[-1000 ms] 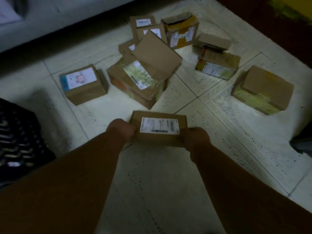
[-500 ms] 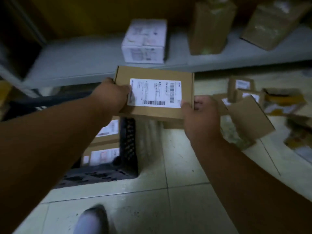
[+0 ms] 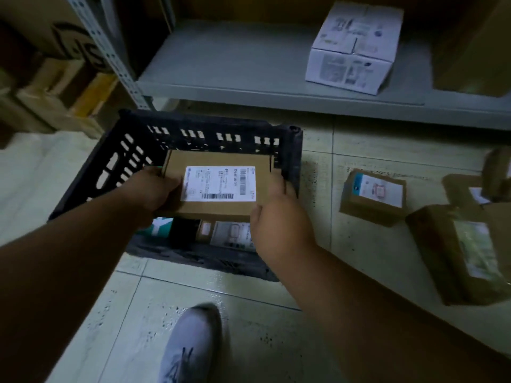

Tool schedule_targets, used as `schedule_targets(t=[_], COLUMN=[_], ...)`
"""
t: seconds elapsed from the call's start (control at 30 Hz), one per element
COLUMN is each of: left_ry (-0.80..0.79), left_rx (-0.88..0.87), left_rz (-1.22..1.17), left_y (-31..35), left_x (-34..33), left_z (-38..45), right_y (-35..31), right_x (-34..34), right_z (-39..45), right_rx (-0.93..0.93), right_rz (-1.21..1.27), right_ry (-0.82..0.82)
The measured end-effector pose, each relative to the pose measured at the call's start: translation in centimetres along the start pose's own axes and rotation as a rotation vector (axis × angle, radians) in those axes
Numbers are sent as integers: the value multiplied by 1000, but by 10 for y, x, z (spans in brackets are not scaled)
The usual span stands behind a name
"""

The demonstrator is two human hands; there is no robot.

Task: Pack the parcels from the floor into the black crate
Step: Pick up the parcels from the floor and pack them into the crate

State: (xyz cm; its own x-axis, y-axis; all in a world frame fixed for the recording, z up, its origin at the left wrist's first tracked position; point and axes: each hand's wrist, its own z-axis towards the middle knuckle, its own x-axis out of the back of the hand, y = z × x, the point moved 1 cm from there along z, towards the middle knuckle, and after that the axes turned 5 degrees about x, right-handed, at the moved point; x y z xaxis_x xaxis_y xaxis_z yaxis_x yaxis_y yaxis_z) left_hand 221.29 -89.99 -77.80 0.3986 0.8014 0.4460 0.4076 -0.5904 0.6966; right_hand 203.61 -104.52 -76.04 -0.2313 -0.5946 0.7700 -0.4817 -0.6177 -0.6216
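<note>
A flat brown parcel [image 3: 218, 208] with a white shipping label is held level over the open black crate [image 3: 132, 150]. My left hand [image 3: 150, 190] grips its left edge and my right hand [image 3: 279, 225] grips its right front corner. Below the held parcel, inside the crate, lie a teal and white packet [image 3: 161, 226] and a labelled brown parcel [image 3: 231, 233]. On the floor to the right rest a small brown parcel with a blue-edged label [image 3: 373, 196] and a larger brown parcel [image 3: 464, 252]; more boxes are cut off at the right edge.
A grey metal shelf [image 3: 235, 64] stands just behind the crate, carrying a white printed box [image 3: 354, 48] and a brown box [image 3: 475, 51]. Stacked cardboard boxes [image 3: 55, 87] sit at the left. My grey shoe [image 3: 193, 344] is on the tiled floor in front of the crate.
Both hands lifted the labelled parcel off the floor pile and carried it left, then lowered it over the black crate. The view swung from the pile to the crate.
</note>
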Motion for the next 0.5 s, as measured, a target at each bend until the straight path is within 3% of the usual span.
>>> schedule_targets(t=[0.13,0.23,0.4,0.5], left_ry=[-58,-122,-276,-353], left_rx=[119,68,40,157], left_rz=[20,176,385,574], left_y=[-20,-22,-10,-14], left_x=[-8,-19,-35,-37], left_z=[9,17,26,40], right_y=[0,-4,-11,-5], right_x=[-13,-14,-21,-25], right_z=[-6,-2,10,16], right_rx=[110,120,175,168], right_rz=[-218,-272,-254,-253], right_ry=[-214,-320,-299,-308])
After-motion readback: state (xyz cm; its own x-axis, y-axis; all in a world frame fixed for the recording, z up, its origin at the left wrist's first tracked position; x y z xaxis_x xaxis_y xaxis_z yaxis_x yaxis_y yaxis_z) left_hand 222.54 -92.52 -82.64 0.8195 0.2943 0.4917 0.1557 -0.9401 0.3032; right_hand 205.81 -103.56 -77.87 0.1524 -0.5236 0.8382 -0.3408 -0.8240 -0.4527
